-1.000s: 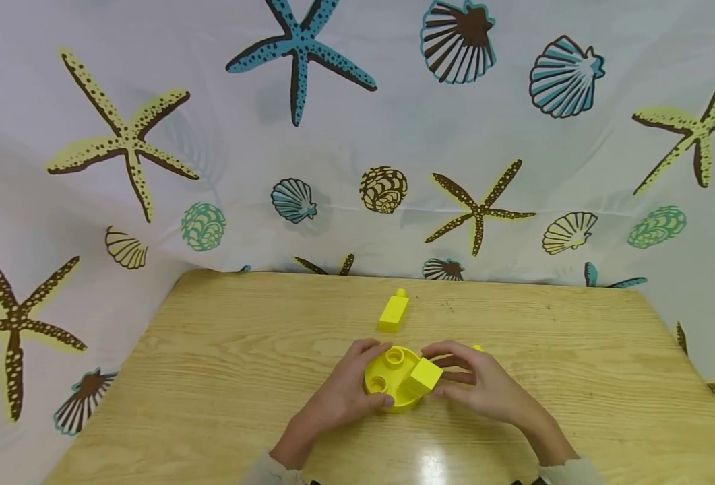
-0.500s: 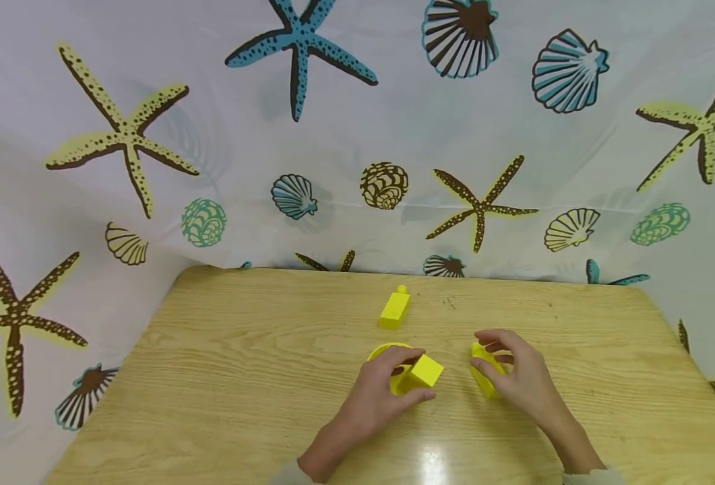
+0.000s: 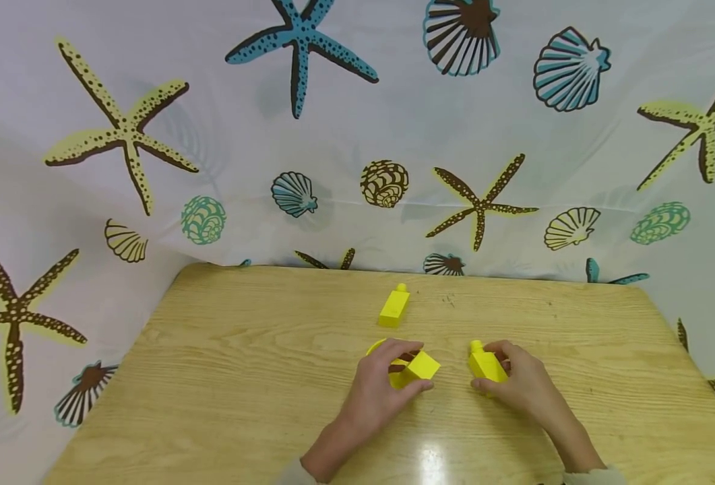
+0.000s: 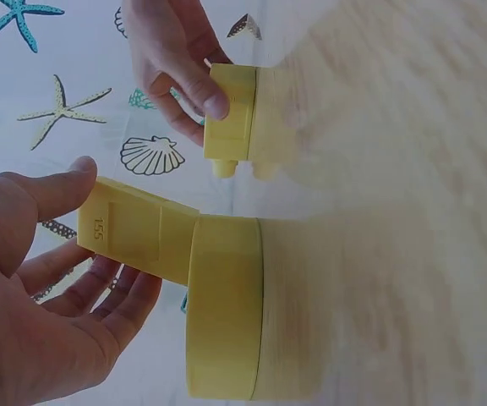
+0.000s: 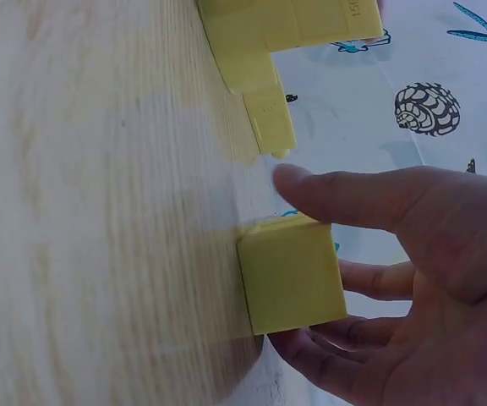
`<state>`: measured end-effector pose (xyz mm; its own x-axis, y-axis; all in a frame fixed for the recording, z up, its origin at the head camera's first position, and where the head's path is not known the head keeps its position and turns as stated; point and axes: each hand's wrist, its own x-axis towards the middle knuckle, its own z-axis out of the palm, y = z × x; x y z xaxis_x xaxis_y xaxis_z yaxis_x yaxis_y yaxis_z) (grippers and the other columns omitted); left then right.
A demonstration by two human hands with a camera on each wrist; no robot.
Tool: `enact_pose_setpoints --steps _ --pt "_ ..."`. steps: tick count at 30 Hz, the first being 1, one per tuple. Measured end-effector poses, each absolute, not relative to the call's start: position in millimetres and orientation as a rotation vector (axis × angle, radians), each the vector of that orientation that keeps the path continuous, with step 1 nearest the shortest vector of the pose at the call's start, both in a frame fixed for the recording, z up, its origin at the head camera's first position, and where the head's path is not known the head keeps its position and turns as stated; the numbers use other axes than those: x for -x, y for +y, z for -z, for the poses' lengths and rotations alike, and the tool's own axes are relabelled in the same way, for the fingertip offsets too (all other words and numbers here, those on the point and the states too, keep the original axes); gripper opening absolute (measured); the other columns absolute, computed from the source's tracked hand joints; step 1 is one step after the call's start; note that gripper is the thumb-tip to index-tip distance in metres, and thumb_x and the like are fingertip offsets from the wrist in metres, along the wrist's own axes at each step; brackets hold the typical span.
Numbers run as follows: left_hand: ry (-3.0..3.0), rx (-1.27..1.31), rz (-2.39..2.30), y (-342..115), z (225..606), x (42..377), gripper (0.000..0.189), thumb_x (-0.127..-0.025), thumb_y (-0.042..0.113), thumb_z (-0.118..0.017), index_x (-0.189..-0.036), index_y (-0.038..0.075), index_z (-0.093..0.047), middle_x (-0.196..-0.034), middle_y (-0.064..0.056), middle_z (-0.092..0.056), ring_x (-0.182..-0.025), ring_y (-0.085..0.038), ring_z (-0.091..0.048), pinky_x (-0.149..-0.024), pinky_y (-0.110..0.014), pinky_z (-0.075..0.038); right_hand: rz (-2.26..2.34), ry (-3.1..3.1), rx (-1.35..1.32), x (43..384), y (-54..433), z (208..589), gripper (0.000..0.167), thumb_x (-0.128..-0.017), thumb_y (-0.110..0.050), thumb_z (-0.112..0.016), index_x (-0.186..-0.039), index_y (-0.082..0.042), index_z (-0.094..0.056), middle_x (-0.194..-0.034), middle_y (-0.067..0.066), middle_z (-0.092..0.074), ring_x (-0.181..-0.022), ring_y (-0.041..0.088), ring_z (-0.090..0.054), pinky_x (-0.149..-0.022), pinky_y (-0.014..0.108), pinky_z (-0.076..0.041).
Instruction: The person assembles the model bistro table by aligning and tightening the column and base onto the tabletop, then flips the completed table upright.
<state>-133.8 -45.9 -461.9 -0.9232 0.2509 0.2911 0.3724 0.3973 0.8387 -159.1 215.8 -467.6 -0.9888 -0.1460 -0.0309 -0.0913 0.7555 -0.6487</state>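
Observation:
In the left wrist view, my left hand grips a yellow rectangular block marked with digits, thumb on one side and fingers on the other. That block stands tilted on a round yellow base, its lower end at the base's top. The hand covers much of the base in the head view. My right hand holds a second yellow block lying on the table, thumb and fingers on opposite sides. A short round peg on this block's end points away from me.
A third yellow block with a round peg lies farther back on the wooden table. A white cloth printed with starfish and shells hangs behind the table and along its sides.
My left hand has moved from the base's rim to the standing block. The right hand has left that block, moved right and taken hold of the lying block.

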Motion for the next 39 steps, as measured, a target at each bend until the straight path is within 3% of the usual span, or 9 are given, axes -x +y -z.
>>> enact_pose_setpoints --steps 8,14,20,26,29,32,35,39 --pt "-2.546 0.656 1.668 -58 461 137 0.043 -0.09 0.005 -0.078 -0.131 0.007 -0.067 -0.127 -0.003 -0.064 -0.119 -0.02 -0.061 -0.1 -0.035 -0.055 1.095 2.86 0.215 159 216 469 0.053 -0.084 -0.009 -0.08 -0.132 0.0 -0.06 -0.119 0.024 -0.068 -0.108 0.041 -0.066 -0.091 0.055 -0.057" --pt "-2.609 0.727 1.876 -76 453 141 0.042 -0.098 -0.005 -0.064 -0.138 0.003 -0.061 -0.141 -0.006 -0.059 -0.138 -0.025 -0.05 -0.112 -0.046 -0.044 1.219 2.906 0.282 161 216 468 0.046 -0.096 -0.01 -0.071 -0.139 -0.001 -0.057 -0.129 0.026 -0.065 -0.118 0.047 -0.062 -0.097 0.061 -0.052" --pt "-2.6 0.832 1.962 -93 449 147 0.038 -0.102 -0.004 -0.055 -0.14 0.001 -0.059 -0.143 -0.011 -0.058 -0.139 -0.029 -0.048 -0.115 -0.049 -0.04 1.326 2.927 0.369 168 213 465 0.042 -0.103 -0.015 -0.065 -0.142 -0.004 -0.056 -0.137 0.024 -0.061 -0.125 0.043 -0.057 -0.098 0.063 -0.051" --pt "-2.663 0.757 1.724 -92 447 147 0.035 -0.094 0.006 -0.074 -0.129 0.003 -0.068 -0.13 -0.012 -0.06 -0.126 -0.032 -0.056 -0.104 -0.05 -0.052 1.573 2.819 0.387 172 208 466 0.037 -0.104 -0.018 -0.064 -0.137 -0.006 -0.054 -0.135 0.024 -0.059 -0.118 0.043 -0.063 -0.082 0.048 -0.062" --pt "-2.689 0.674 1.565 -86 448 146 0.039 -0.086 0.016 -0.085 -0.12 0.005 -0.07 -0.119 -0.011 -0.059 -0.115 -0.031 -0.061 -0.094 -0.046 -0.058 1.696 2.726 0.415 174 206 466 0.03 -0.105 -0.016 -0.062 -0.133 -0.006 -0.059 -0.137 0.023 -0.057 -0.103 0.044 -0.069 -0.068 0.04 -0.064" --pt "-2.699 0.59 1.523 -84 448 146 0.036 -0.084 0.016 -0.087 -0.115 0.008 -0.069 -0.111 -0.008 -0.057 -0.105 -0.026 -0.061 -0.09 -0.042 -0.06 1.757 2.649 0.422 176 203 464 0.027 -0.105 -0.016 -0.062 -0.13 -0.007 -0.064 -0.141 0.02 -0.055 -0.091 0.041 -0.071 -0.063 0.04 -0.063" --pt "-2.704 0.55 1.558 -87 447 146 0.034 -0.085 0.012 -0.086 -0.114 0.009 -0.068 -0.109 -0.007 -0.056 -0.101 -0.024 -0.059 -0.091 -0.04 -0.06 1.775 2.59 0.406 177 199 461 0.031 -0.101 -0.017 -0.068 -0.13 -0.008 -0.065 -0.141 0.019 -0.056 -0.084 0.038 -0.072 -0.064 0.039 -0.063" --pt "-2.719 0.544 1.608 -95 445 147 0.035 -0.087 0.007 -0.082 -0.119 0.009 -0.068 -0.117 -0.007 -0.058 -0.107 -0.022 -0.058 -0.095 -0.038 -0.058 1.764 2.554 0.413 178 194 458 0.04 -0.095 -0.013 -0.076 -0.133 -0.008 -0.065 -0.141 0.021 -0.056 -0.093 0.033 -0.07 -0.069 0.03 -0.062"
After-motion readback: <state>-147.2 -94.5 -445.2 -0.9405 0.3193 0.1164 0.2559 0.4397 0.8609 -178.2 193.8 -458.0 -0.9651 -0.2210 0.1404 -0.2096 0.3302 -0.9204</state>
